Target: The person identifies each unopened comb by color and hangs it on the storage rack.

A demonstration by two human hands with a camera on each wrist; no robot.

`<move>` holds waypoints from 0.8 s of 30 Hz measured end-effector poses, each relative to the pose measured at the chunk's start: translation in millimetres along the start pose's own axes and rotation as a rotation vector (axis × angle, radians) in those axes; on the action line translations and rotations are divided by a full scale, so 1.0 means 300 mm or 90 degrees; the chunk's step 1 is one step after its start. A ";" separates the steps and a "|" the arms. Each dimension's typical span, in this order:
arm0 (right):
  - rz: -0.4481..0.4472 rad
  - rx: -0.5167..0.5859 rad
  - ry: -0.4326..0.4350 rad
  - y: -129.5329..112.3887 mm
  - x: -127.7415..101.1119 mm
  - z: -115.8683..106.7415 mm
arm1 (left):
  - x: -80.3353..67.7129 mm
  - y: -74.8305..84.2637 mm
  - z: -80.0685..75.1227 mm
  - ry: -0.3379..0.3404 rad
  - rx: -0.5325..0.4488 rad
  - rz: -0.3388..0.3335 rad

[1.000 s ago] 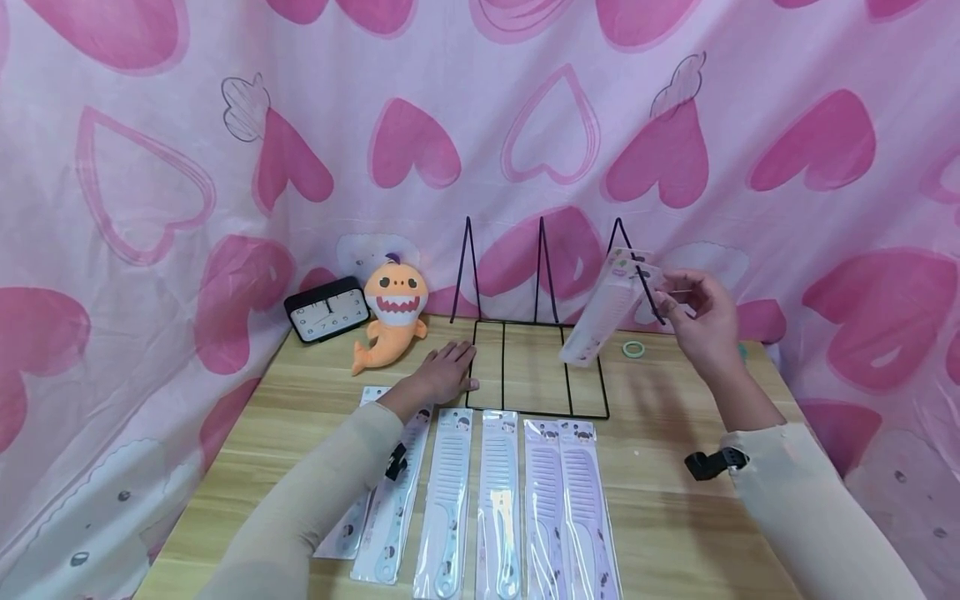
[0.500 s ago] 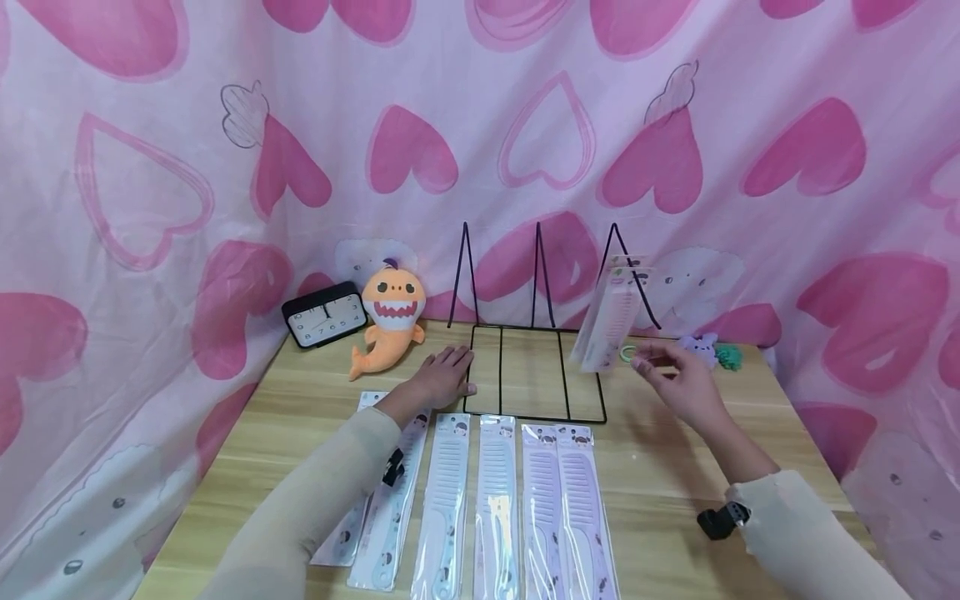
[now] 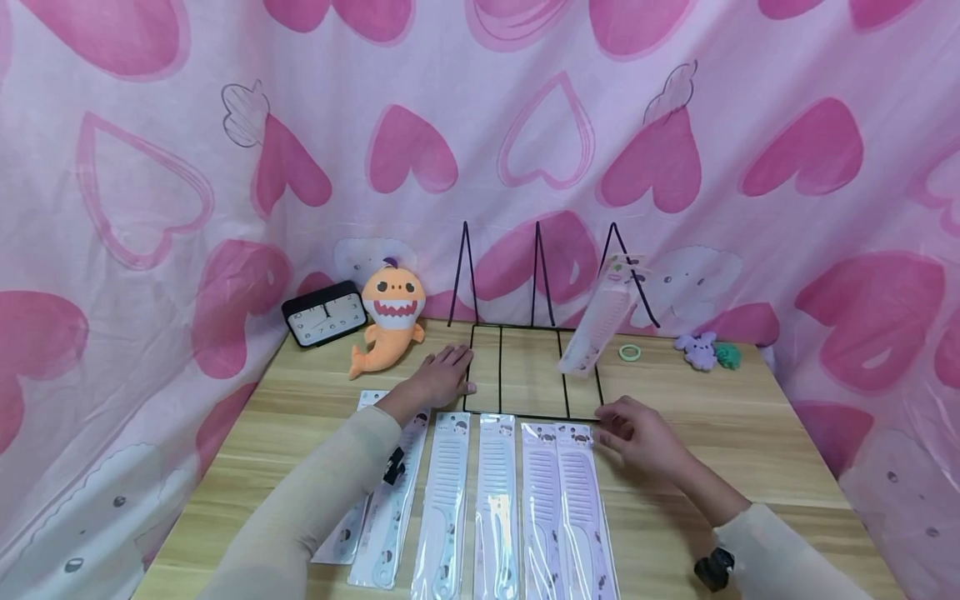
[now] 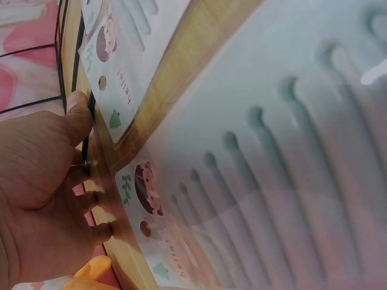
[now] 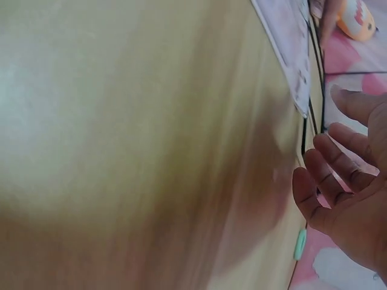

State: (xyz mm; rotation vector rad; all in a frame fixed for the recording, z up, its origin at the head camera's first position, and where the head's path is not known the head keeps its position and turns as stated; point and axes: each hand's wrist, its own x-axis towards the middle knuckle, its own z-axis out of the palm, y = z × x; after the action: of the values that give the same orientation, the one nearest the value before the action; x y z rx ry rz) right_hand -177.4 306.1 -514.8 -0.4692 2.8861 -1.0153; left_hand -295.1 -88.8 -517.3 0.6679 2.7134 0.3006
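My left hand (image 3: pixel 442 377) rests flat beside the black wire rack (image 3: pixel 532 416), fingers at its left base bar. Its fingers are extended in the left wrist view. A packaged pink comb (image 3: pixel 600 321) hangs tilted on the rack's right prong. My right hand (image 3: pixel 637 429) is at the rack's front right corner, close to the top of the rightmost packaged purple comb (image 3: pixel 577 483). Nothing is between its loosely bent fingers (image 5: pixel 326 175). Another purple comb (image 3: pixel 542 475) lies alongside. Several bagged pale blue combs, one the middle comb (image 3: pixel 495 475), lie in a row leftward; my left forearm partly covers some.
A black clock (image 3: pixel 326 315) and an orange shark plush (image 3: pixel 395 312) stand at the back left of the wooden table (image 3: pixel 720 442). A green ring (image 3: pixel 629 353), a purple bunny figure (image 3: pixel 699 351) and a green figure (image 3: pixel 727 355) lie back right. A heart-print curtain (image 3: pixel 412 67) hangs behind.
My right hand has let go of the packaged pink comb, which hangs on the right prong and has swung. The hand has moved down and left toward the purple combs. My left hand has stayed put.
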 end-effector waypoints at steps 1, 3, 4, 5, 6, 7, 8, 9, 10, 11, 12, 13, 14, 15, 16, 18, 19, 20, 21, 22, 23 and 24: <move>-0.004 -0.004 -0.007 -0.002 -0.002 0.009 | 0.011 -0.009 0.010 0.004 -0.006 0.001; -0.009 -0.010 -0.021 -0.009 -0.004 0.023 | 0.014 -0.010 0.012 0.003 -0.013 -0.001; -0.011 -0.012 -0.026 -0.011 -0.004 0.029 | 0.016 -0.011 0.013 0.003 -0.012 -0.002; -0.013 -0.015 -0.031 -0.013 -0.004 0.033 | 0.018 -0.011 0.014 0.001 -0.010 -0.004; -0.015 -0.019 -0.036 -0.015 -0.004 0.036 | 0.010 0.000 0.004 -0.004 -0.007 -0.008; -0.018 -0.022 -0.040 -0.016 -0.003 0.039 | 0.004 0.007 -0.004 -0.009 -0.003 -0.012; -0.020 -0.027 -0.043 -0.018 -0.003 0.042 | -0.005 0.016 -0.015 -0.013 0.000 -0.015; -0.022 -0.030 -0.045 -0.019 -0.001 0.045 | -0.005 0.015 -0.013 -0.011 -0.002 -0.015; -0.026 -0.037 -0.047 -0.020 -0.001 0.047 | 0.002 0.009 -0.007 -0.009 -0.002 -0.014; -0.030 -0.045 -0.048 -0.020 -0.001 0.049 | 0.004 0.008 -0.005 -0.010 -0.003 -0.015; -0.034 -0.052 -0.049 -0.021 0.000 0.050 | 0.009 0.004 -0.001 -0.009 -0.005 -0.015; -0.036 -0.058 -0.049 -0.022 0.001 0.052 | 0.016 -0.004 0.007 -0.007 -0.007 -0.014; -0.039 -0.063 -0.049 -0.023 0.002 0.053 | 0.025 -0.013 0.016 -0.006 -0.011 -0.013; -0.041 -0.068 -0.049 -0.024 0.004 0.054 | 0.036 -0.025 0.026 -0.005 -0.014 -0.010; -0.042 -0.072 -0.049 -0.025 0.005 0.055 | 0.047 -0.035 0.035 -0.008 -0.014 -0.011; -0.042 -0.073 -0.050 -0.027 0.009 0.056 | 0.069 -0.054 0.051 -0.014 -0.013 -0.011; -0.039 -0.073 -0.051 -0.028 0.010 0.056 | 0.078 -0.063 0.060 -0.015 -0.013 -0.009; -0.036 -0.072 -0.052 -0.028 0.011 0.057 | 0.087 -0.070 0.064 -0.020 -0.012 -0.011; -0.032 -0.071 -0.053 -0.027 0.012 0.057 | 0.093 -0.075 0.068 -0.023 -0.010 -0.010; -0.029 -0.070 -0.053 -0.027 0.013 0.058 | 0.098 -0.079 0.069 -0.025 -0.012 -0.011; -0.027 -0.068 -0.053 -0.027 0.014 0.058 | 0.101 -0.081 0.070 -0.029 -0.011 -0.013; -0.026 -0.067 -0.051 -0.028 0.014 0.059 | 0.103 -0.082 0.070 -0.031 -0.012 -0.015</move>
State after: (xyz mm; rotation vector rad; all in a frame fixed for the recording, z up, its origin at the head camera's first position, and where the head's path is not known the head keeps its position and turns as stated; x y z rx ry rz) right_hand -176.7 287.9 -523.4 -0.5648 2.8789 -0.8328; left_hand -323.2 -92.6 -551.7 0.6301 2.6674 0.2995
